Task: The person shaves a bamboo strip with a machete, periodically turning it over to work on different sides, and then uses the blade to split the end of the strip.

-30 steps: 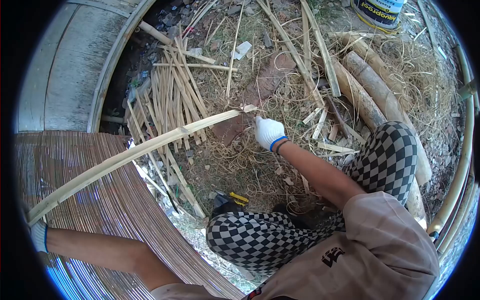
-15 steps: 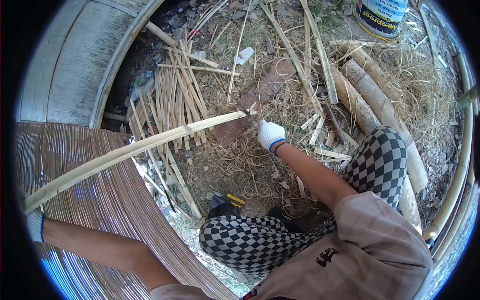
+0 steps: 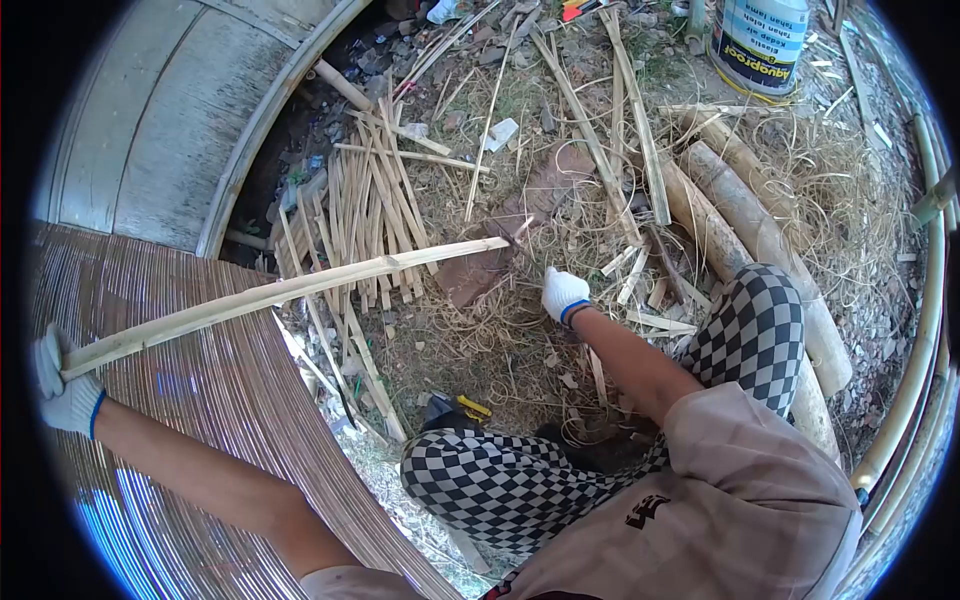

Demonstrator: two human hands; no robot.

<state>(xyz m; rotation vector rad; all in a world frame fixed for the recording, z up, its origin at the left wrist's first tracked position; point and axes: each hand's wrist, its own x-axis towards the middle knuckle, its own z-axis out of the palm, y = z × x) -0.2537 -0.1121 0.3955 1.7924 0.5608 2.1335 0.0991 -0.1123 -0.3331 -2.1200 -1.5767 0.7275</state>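
Now holds the near end of the long pale strip (image 3: 290, 288) higher than in the earlier frame, with the bow in it flatter. Grips that end in the white-gloved left hand (image 3: 68, 385), at nine o'clock, thumb and fingers around it, above the slatted mat (image 3: 190, 300). Has drawn the white-gloved right hand (image 3: 567, 294) back slightly toward four o'clock; keeps it curled closed near the strip's far end, just right of centre, apart from the strip. Cannot tell what it grips; shows a thin dark shape (image 3: 517, 241) across the strip's tip, too small to identify.

Passes, along the strip, over the bundle of cut strips (image 3: 350, 215) at ten o'clock and reaches the reddish-brown slab (image 3: 562, 175) near twelve. Shows, too, thick bamboo poles (image 3: 740, 185) at two o'clock, a labelled bucket (image 3: 762, 45) between one and two, and a yellow-and-black object (image 3: 473, 406) at six.
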